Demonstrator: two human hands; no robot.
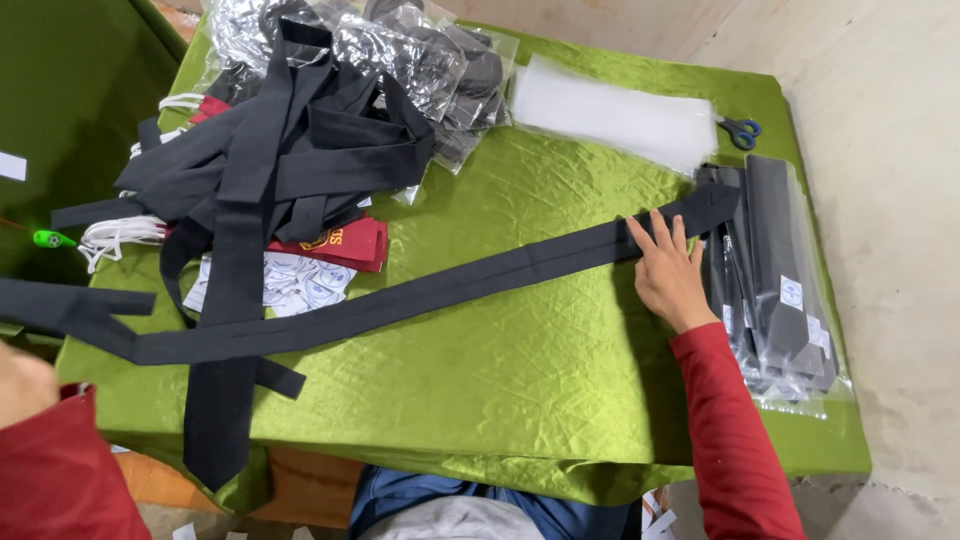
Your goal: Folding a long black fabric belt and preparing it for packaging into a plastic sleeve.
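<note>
My left hand [25, 385] sat at the frame's edge, too cropped to tell how its fingers stood. A long dark tie [420, 290] ran across the green tabletop [500, 380] from there to my right fingers [660, 240], which lay flat and spread on its wide end. Just beyond those fingers lay bagged ties [785, 290].

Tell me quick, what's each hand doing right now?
Left hand: mostly out of frame, state cannot be told.
Right hand: open, fingers flat on the long dark tie, holding nothing.
</note>
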